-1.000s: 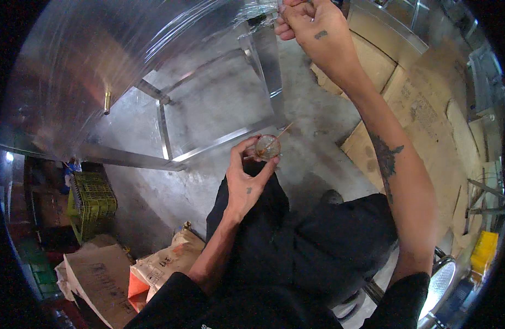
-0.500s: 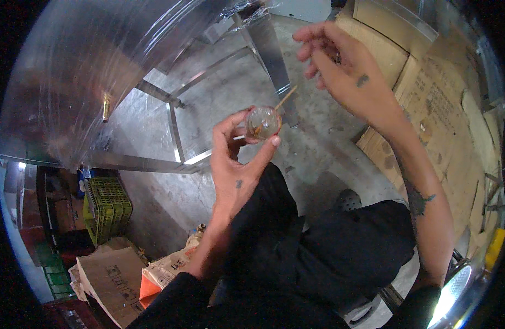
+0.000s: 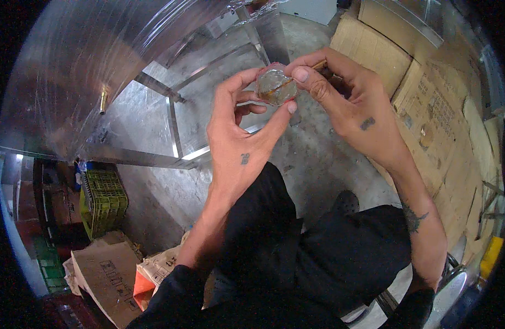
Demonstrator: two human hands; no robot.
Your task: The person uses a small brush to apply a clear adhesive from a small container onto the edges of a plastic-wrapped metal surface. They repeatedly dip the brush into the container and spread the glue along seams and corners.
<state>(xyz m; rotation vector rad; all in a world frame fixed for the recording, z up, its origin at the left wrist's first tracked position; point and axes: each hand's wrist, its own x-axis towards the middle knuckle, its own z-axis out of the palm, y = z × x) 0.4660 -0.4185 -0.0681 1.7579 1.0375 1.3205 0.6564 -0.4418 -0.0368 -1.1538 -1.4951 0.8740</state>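
Observation:
A small round, clear container (image 3: 267, 83) with a reddish rim sits between the thumb and fingers of my left hand (image 3: 236, 129). Its open side faces up toward me, and some brownish stuff shows inside. Between thumb and index finger, my right hand (image 3: 354, 101) pinches a thin wooden stick (image 3: 285, 84). The lower end of the stick dips into the container, while its upper end pokes out past my fingers. Both hands are close together above my lap, my right fingertips beside the container's rim. What exactly the brownish stuff is, I cannot make out.
A metal table (image 3: 126, 60) wrapped in clear film stands at the left. Flattened cardboard (image 3: 433, 126) lies on the right. Lower left are a yellow-green crate (image 3: 105, 197) and a cardboard box (image 3: 107, 274). Concrete floor (image 3: 312, 142) shows beneath my hands.
My right hand has come down and left and now grips the stick, which was standing loose in the container. My left hand has lifted the container slightly up and to the right.

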